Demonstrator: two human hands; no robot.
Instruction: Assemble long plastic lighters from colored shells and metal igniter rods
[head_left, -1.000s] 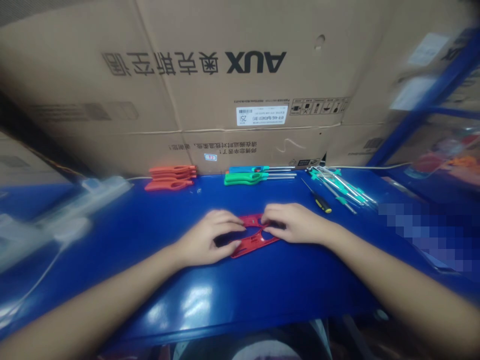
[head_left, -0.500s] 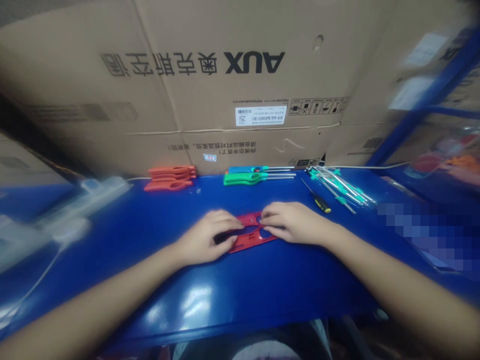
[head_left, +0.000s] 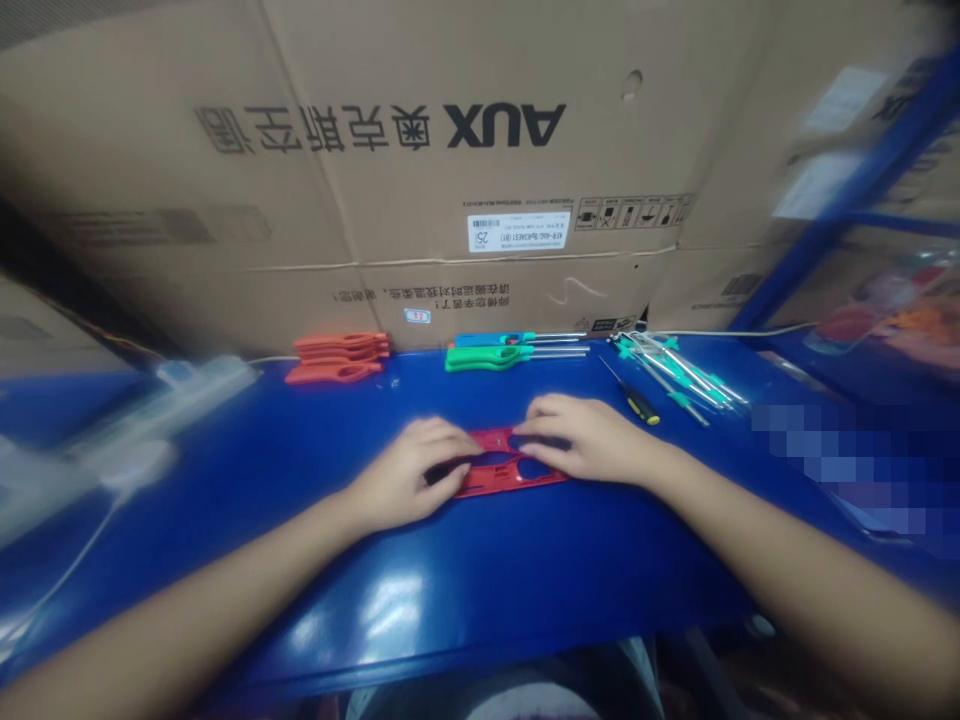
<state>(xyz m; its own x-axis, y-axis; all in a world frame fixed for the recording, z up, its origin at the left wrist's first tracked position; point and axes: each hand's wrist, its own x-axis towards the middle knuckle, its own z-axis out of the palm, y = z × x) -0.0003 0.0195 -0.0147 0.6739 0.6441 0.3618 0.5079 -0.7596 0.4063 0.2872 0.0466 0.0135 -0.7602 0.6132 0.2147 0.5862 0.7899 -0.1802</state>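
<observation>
A flat red plastic shell (head_left: 501,476) with oval cut-outs lies on the blue table (head_left: 487,570) in front of me. My left hand (head_left: 405,480) rests on its left end, fingers curled down onto it. My right hand (head_left: 589,440) covers its right end, fingertips pressing on the upper edge. Both hands hold the piece against the table top, and their fingers hide its two ends.
Orange shells (head_left: 339,355) are stacked at the back left, green and blue lighters (head_left: 499,352) at the back centre. A black-handled screwdriver (head_left: 637,400) and several thin green-tipped rods (head_left: 679,375) lie at the right. A large cardboard box (head_left: 420,160) stands behind the table.
The red shell has turned from a diagonal lie to nearly level with the table edge. Both hands shifted slightly with it and stay on its ends.
</observation>
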